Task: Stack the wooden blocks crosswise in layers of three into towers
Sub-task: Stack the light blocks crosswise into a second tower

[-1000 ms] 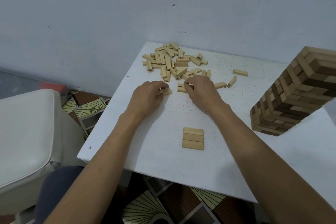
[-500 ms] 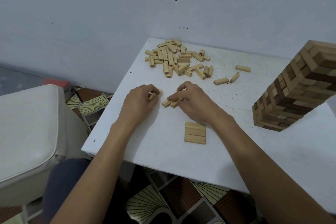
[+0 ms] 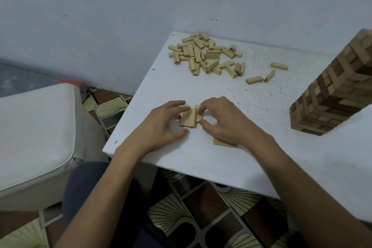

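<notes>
Three light wooden blocks (image 3: 190,117) lie side by side on the white table (image 3: 261,159), squeezed together between my hands. My left hand (image 3: 161,127) presses them from the left with fingers and thumb. My right hand (image 3: 223,121) pinches their right side. Under my right wrist lies a flat layer of blocks (image 3: 224,143), mostly hidden. A pile of loose blocks (image 3: 203,54) sits at the table's far left corner. A tall finished tower (image 3: 338,90) of light and dark blocks stands at the right.
Three stray blocks (image 3: 265,72) lie between the pile and the tower. A white cushioned seat (image 3: 34,133) stands left of the table. The wall runs right behind the table. Patterned floor (image 3: 201,217) shows below the table's near edge.
Both hands pulled blocks from beside the pile toward me and brought them together into a row of three. My right wrist now covers most of the flat layer.
</notes>
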The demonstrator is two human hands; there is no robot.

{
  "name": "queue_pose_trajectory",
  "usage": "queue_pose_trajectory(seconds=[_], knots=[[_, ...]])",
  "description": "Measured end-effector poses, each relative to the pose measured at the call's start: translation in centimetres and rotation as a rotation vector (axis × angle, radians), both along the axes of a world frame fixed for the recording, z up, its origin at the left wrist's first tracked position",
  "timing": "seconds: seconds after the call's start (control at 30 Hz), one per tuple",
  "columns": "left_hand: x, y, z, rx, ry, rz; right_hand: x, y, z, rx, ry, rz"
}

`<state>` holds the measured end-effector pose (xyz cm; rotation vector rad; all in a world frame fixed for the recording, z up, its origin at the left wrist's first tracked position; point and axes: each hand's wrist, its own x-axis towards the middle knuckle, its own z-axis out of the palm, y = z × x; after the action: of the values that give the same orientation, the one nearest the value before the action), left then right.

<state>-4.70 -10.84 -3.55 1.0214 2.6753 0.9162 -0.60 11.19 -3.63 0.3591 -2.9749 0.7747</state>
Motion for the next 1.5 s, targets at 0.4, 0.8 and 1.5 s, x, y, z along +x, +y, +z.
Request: queue_pose_trajectory(seconds=[0.4,0.8,1.5], knots=[[-1.0,0.8,0.5,-0.041,0.019,-0.058,1.0,0.4,0.9,0.110,-0.008,-0.048],[-0.8,1.3,1.2,-0.025,-0.044,-0.071,1.0,0.5,0.8,0.068,0.001,0.004],[-0.9,1.4,0.8,0.068,-0.073,-0.028,1.2,0.4,1.4,-0.133,-0.060,-0.042]])
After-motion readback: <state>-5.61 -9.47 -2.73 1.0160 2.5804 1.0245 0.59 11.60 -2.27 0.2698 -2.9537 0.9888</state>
